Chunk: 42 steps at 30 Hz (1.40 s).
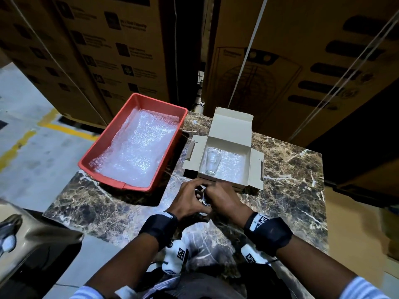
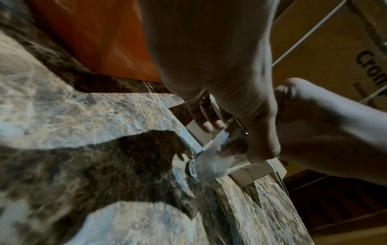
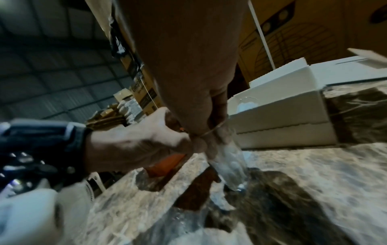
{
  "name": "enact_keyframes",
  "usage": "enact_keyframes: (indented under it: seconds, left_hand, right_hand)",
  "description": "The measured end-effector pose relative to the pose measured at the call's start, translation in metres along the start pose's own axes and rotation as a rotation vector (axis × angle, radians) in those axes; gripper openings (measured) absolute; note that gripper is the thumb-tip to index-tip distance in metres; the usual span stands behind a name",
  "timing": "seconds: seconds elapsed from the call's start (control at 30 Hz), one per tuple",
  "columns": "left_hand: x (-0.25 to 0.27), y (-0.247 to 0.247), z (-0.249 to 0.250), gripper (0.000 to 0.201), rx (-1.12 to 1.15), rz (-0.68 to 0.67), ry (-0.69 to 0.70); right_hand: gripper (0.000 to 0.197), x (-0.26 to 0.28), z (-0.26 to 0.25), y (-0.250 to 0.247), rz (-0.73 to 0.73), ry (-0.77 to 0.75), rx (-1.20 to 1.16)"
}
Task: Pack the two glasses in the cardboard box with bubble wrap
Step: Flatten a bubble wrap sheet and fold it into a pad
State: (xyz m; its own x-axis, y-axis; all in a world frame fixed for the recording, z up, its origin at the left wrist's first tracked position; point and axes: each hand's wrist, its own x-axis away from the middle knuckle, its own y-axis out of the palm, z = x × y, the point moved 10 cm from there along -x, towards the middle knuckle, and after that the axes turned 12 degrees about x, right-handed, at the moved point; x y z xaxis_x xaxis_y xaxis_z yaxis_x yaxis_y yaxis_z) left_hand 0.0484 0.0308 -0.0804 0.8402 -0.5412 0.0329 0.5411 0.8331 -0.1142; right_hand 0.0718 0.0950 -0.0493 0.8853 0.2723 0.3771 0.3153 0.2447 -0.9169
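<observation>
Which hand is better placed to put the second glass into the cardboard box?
Probably the right hand. Both hands grip the second glass, but the free space on the bubble wrap in the cardboard box is right of the first glass; left hand lies farther.

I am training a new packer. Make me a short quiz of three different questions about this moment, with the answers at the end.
1. True or false: one glass already stands upright inside the cardboard box.
2. Multiple choice: where is the second glass? A) in the red tray; B) held by both hands above the marble table, in front of the box; C) lying on the floor.
3. Fill in: the red tray holds sheets of ______.

Key:
1. True.
2. B: the left hand and the right hand both grip it.
3. Bubble wrap.
</observation>
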Motion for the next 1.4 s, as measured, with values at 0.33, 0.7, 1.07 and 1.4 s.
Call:
enact_keyframes:
  seconds: [0.33,0.7,1.07,1.4]
  left_hand:
    - [-0.002,-0.001,-0.017,0.068,0.05,0.022,-0.055]
    - [-0.005,-0.002,-0.014,0.065,-0.014,0.016,-0.055]
    - [-0.007,-0.001,-0.021,0.066,-0.02,0.006,-0.114]
    - [-0.005,0.0,-0.021,0.064,-0.015,0.018,-0.11]
  right_hand:
    - [0.037,-0.002,-0.004,0.031,-0.338,0.005,0.06]
    - [0.046,-0.002,-0.012,0.035,-0.387,-0.054,0.165]
    - [0.052,0.015,-0.001,0.026,-0.3,-0.029,0.008]
    - [0.046,0.003,-0.002,0.058,-0.453,-0.03,0.053]
